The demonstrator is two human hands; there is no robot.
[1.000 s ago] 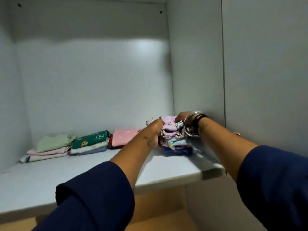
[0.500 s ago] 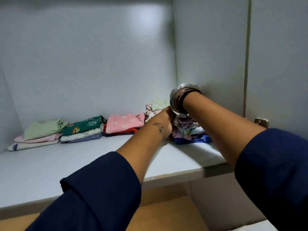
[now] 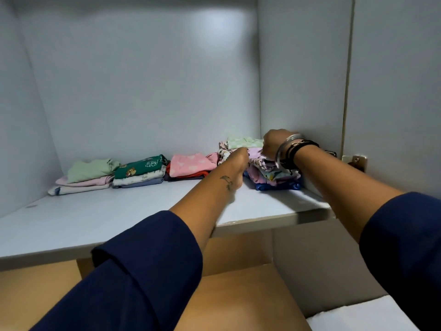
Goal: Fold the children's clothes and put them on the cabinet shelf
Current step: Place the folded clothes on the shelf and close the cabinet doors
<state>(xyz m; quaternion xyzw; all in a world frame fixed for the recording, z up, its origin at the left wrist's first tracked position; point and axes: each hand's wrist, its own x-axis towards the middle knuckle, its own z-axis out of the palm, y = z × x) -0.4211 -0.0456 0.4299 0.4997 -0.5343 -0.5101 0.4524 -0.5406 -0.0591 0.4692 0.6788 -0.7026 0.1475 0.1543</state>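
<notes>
At right of centre in the frame, deep in the corner of the cabinet shelf [image 3: 143, 211]: a folded stack of children's clothes [image 3: 274, 174], pink and printed pieces over a blue one. Left hand [image 3: 235, 163] pressed against its left side, right hand [image 3: 272, 143] curled over the top layers, fingers closed on cloth. Probably light, soft, quick to slump or slide apart. Best taken from both sides, low, with a palm flat on top. Further left along the back wall, three more folded piles [image 3: 140, 172].

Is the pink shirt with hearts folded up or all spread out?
Folded. The pink heart shirt lies as a neat flat rectangle atop a small pile on the shelf.
</notes>
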